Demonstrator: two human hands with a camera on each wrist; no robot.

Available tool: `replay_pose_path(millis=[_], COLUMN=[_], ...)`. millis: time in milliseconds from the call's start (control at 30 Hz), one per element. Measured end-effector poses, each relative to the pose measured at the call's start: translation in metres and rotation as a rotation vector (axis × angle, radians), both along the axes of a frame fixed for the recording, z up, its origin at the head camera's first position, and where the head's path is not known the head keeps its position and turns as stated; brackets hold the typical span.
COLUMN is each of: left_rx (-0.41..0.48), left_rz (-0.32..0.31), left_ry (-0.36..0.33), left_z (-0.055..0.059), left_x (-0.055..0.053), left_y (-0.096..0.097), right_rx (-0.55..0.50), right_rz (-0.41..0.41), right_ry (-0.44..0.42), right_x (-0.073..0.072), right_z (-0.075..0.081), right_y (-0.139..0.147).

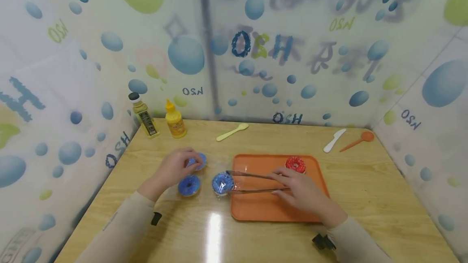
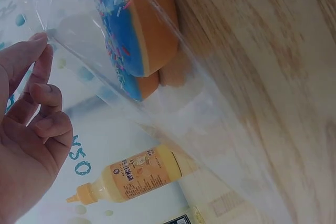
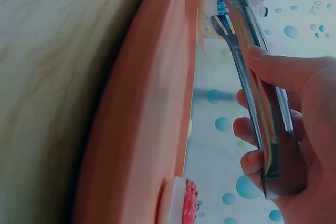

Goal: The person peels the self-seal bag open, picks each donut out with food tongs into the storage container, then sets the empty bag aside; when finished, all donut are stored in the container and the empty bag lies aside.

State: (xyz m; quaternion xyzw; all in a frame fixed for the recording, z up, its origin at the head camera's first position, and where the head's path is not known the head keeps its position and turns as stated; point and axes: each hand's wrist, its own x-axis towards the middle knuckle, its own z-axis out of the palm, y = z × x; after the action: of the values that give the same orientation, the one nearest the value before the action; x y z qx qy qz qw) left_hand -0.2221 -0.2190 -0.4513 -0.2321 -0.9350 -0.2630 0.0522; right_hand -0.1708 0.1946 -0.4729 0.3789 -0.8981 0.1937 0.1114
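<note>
My left hand (image 1: 179, 165) pinches the edge of a clear plastic bag (image 2: 194, 87) between thumb and forefinger. Inside the bag are blue-iced donuts with sprinkles, one (image 1: 189, 185) just below the hand and another (image 1: 200, 160) partly hidden behind it. My right hand (image 1: 301, 192) grips metal tongs (image 1: 256, 175) above an orange tray (image 1: 256, 210). The spread tong tips reach past the tray's left edge, one on each side of a third blue donut (image 1: 222, 184), which has shiny plastic about it. A red-iced donut (image 1: 295, 165) sits on the tray near its back edge.
At the back left stand an oil bottle (image 1: 146, 119) and a yellow squeeze bottle (image 1: 176, 121). A pale green spoon (image 1: 232, 132) lies behind the tray. Farther right lie a white knife (image 1: 334, 140) and an orange spoon (image 1: 358, 140). Patterned walls border the table.
</note>
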Motion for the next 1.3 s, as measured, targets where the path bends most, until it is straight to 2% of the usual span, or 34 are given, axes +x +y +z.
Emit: replay_pose_path(millis=[367, 633, 833, 1033, 1300], left_rx=[-0.009, -0.002, -0.005, 0.001, -0.013], left_rz=[-0.001, -0.010, -0.008, -0.002, 0.001], left_ry=[0.012, 0.017, 0.014, 0.008, 0.008], left_z=[-0.003, -0.003, -0.001, 0.001, 0.001], left_x=[0.002, 0.005, 0.005, 0.006, 0.004], left_y=[-0.001, -0.001, 0.000, 0.000, 0.001], right_rx=[-0.064, -0.058, -0.060, -0.052, -0.056], right_rz=[-0.087, -0.179, -0.228, -0.285, -0.318], right_ry=[0.050, 0.020, 0.004, 0.038, 0.051], right_x=[0.013, 0.020, 0.022, 0.022, 0.023], right_z=[-0.007, -0.012, -0.012, -0.010, -0.008], right_y=[0.022, 0.044, 0.063, 0.078, 0.083])
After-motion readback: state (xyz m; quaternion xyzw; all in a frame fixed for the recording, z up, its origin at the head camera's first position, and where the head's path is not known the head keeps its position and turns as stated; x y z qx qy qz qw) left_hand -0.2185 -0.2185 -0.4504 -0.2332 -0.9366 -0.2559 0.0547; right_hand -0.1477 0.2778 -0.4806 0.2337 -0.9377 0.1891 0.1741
